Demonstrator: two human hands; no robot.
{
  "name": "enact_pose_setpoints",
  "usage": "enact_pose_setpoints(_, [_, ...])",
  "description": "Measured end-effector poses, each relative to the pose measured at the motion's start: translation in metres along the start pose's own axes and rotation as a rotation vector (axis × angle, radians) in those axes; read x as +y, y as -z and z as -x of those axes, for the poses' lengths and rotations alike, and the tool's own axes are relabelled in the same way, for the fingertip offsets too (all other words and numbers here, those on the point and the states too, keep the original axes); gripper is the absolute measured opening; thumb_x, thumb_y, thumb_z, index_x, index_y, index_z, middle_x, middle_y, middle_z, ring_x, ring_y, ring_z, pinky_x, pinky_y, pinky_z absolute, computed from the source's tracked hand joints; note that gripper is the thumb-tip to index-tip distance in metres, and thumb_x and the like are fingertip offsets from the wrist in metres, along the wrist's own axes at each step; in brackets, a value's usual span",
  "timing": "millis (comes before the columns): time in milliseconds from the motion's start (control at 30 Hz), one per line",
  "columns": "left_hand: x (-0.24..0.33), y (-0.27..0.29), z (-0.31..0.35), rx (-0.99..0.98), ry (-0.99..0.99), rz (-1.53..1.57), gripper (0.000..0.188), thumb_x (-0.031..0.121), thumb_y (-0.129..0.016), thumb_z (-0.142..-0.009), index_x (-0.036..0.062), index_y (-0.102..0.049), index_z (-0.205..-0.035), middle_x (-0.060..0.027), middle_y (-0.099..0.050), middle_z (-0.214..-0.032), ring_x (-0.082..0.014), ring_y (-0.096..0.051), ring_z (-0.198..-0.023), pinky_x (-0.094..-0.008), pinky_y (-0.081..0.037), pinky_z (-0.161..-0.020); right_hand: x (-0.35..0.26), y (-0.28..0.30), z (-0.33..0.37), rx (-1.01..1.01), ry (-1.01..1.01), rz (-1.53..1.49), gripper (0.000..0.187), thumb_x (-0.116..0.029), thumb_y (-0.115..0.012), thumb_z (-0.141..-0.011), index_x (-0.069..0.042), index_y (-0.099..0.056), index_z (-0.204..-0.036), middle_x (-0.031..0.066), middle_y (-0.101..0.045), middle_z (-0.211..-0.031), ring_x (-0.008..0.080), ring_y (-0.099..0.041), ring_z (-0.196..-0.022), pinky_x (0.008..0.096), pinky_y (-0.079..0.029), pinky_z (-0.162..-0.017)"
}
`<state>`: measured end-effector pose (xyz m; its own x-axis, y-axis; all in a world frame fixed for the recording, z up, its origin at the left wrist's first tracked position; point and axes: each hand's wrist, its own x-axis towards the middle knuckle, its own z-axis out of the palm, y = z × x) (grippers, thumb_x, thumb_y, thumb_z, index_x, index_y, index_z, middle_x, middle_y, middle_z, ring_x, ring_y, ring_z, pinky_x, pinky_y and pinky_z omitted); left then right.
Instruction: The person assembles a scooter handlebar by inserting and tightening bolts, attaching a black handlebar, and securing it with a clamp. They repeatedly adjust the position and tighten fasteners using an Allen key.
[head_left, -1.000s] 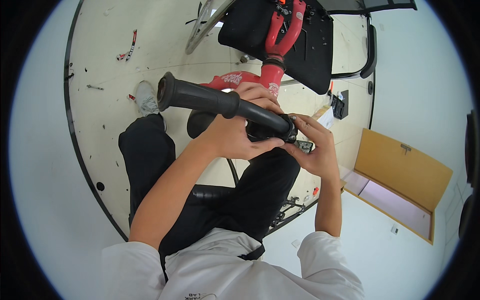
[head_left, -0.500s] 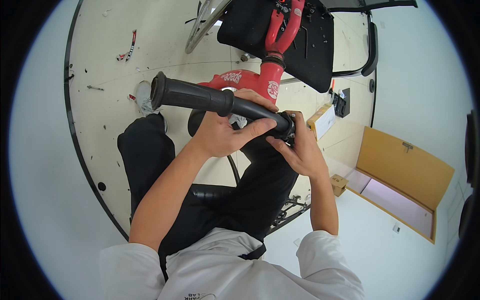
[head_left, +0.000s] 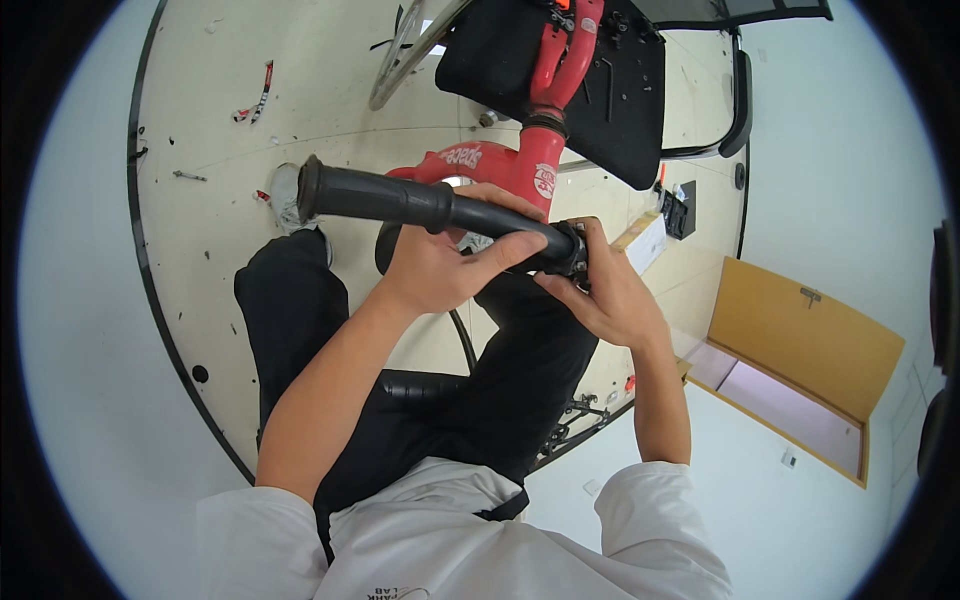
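Observation:
A black handlebar (head_left: 490, 218) crosses in front of me, with a ribbed rubber grip (head_left: 375, 195) on its left end. My left hand (head_left: 445, 262) is closed round the bar just right of that grip, thumb lying along its near side. At the bar's right end, my right hand (head_left: 605, 290) closes thumb and fingers on a black clamp (head_left: 577, 250); its inner parts are partly hidden by the fingers. Right behind the bar is a red bicycle frame (head_left: 540, 160), its forked far end resting on a black chair seat (head_left: 490, 60).
Several small parts and a hex key (head_left: 609, 90) lie on the seat. On the floor to the right are a white-and-yellow box (head_left: 645, 245) and a black tool case (head_left: 678, 212). Scraps and a small bolt-like part (head_left: 190, 176) lie left. A wooden door (head_left: 800, 330) stands at right.
My right wrist and forearm have shifted slightly to the right, with the fingers still at the clamp. The handlebar's grip end has moved a little left and down. My left hand stays on the bar.

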<state>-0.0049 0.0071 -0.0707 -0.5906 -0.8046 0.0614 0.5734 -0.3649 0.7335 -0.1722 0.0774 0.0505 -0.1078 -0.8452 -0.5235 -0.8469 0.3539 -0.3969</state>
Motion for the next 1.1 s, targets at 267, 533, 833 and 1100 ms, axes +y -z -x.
enact_pose_setpoints(267, [0.0,-0.008,0.007,0.072,0.01,-0.002,0.023,0.0,-0.079,-0.082,-0.0028,-0.07,-0.103,-0.0092,-0.073,-0.097,-0.0144,-0.07,-0.091,-0.0274,-0.056,-0.084,0.001,0.015,0.0,-0.113,0.031,0.063,0.051,-0.032,-0.067,-0.095,-0.001,-0.043,-0.128,0.0187,-0.061,-0.077,0.038,-0.061,-0.071,0.042,-0.045,-0.066])
enact_pose_setpoints(533, [-0.011,-0.017,0.015,0.181,0.014,0.061,0.025,0.0,-0.078,-0.084,-0.0058,-0.068,-0.106,-0.012,-0.072,-0.1,-0.015,-0.07,-0.091,-0.0271,-0.057,-0.085,-0.009,0.028,-0.004,-0.196,0.051,0.094,0.051,-0.024,-0.068,-0.093,-0.001,-0.043,-0.131,0.0183,-0.062,-0.08,0.0376,-0.061,-0.07,0.0412,-0.046,-0.066])
enact_pose_setpoints(833, [-0.006,-0.018,0.014,0.168,0.065,0.107,0.027,0.0,-0.078,-0.083,-0.0044,-0.067,-0.107,-0.0099,-0.072,-0.098,-0.0151,-0.069,-0.092,-0.0286,-0.056,-0.088,-0.019,-0.001,0.008,0.12,0.129,0.35,0.049,-0.014,-0.069,-0.082,0.009,-0.047,-0.119,0.0219,-0.06,-0.102,0.0399,-0.063,-0.094,0.0444,-0.05,-0.081])
enact_pose_setpoints(1100, [-0.014,-0.017,0.01,0.116,-0.119,0.064,0.032,-0.004,-0.076,-0.081,-0.0044,-0.065,-0.111,-0.0105,-0.069,-0.103,-0.0148,-0.067,-0.096,-0.0282,-0.055,-0.088,-0.02,-0.012,0.012,0.179,0.08,0.386,0.049,-0.013,-0.072,-0.079,0.01,-0.046,-0.114,0.0226,-0.058,-0.097,0.04,-0.061,-0.088,0.0449,-0.049,-0.078])
